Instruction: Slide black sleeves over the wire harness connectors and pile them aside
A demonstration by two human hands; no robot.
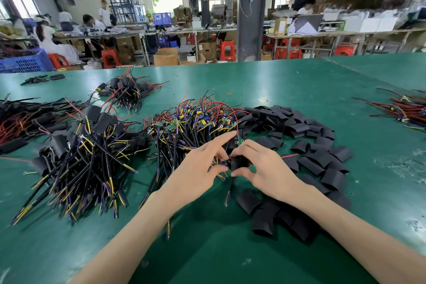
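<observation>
Pinching a black sleeve [237,164], the right hand [265,168] sits just beside the left hand [196,168], whose grip is hidden.

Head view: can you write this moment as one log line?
stage: sleeving | left hand: holds wire harness | right hand: pinches black sleeve | green circuit board: not yet covered

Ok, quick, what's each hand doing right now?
Left hand: pinches the wire harness.
Right hand: pinches the black sleeve.
</observation>
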